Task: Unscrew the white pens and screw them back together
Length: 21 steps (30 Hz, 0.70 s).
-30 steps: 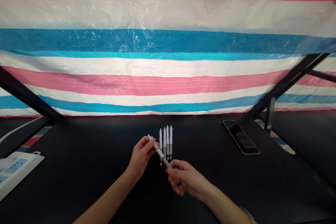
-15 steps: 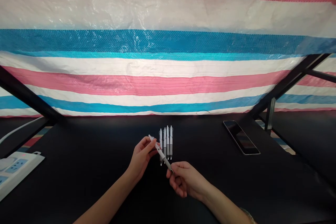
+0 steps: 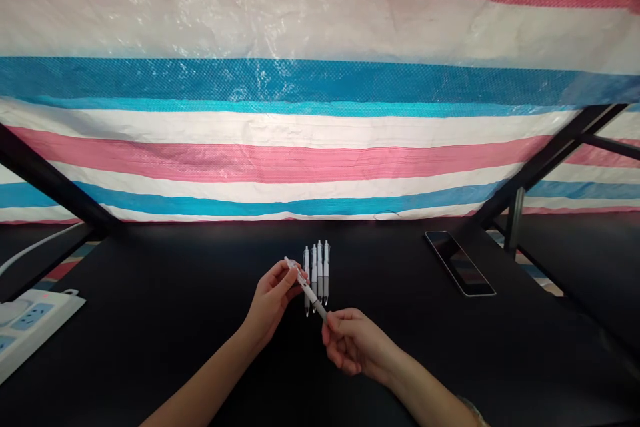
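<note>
A white pen with a grey grip (image 3: 309, 293) is held slanting between my two hands. The fingers of my left hand (image 3: 274, 292) are closed on its upper, clip end. At its lower right end, my right hand (image 3: 350, 339) pinches the grey part, and the fingertips hide the tip. Just behind the held pen, several similar white and grey pens (image 3: 320, 270) lie side by side on the black table (image 3: 190, 293). The held pen and my left fingertips partly cover the leftmost ones.
A dark phone (image 3: 460, 263) lies on the right of the table. At the left edge sits a white power strip (image 3: 37, 323) with a cable behind it. Black metal bars (image 3: 543, 157) slant up on both sides, and a striped sheet (image 3: 320, 163) hangs at the back.
My right hand has shifted very slightly to the right, still on the pen's lower end. The held pen has moved slightly with my left fingers. The pens on the table have not moved.
</note>
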### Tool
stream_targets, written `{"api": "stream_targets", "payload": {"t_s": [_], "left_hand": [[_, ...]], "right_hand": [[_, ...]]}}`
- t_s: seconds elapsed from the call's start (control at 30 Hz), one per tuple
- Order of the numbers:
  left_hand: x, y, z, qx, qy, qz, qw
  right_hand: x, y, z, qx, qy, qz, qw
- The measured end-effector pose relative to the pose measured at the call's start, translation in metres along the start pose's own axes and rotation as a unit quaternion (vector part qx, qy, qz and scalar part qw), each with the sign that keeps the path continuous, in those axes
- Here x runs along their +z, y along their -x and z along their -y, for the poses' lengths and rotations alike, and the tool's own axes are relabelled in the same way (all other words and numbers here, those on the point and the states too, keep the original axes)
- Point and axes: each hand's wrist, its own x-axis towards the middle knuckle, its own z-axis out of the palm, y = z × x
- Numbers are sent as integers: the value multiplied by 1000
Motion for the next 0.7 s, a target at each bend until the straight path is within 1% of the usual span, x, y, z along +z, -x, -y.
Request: {"api": "stream_targets", "payload": {"t_s": [0.13,0.27,0.53,0.7], "left_hand": [[3,1,1,4,-31,-2,999],[6,3,-1,-5,-64,-5,998],[8,2,-6,-23,-66,-28,997],[8,4,-6,-11,-72,-23,997]], "right_hand": [[-1,1,0,-14,2,-18,1000],[1,2,1,-10,4,-12,1000],[4,4,3,-11,10,-8,1000],[7,5,5,-12,10,-15,1000]]}}
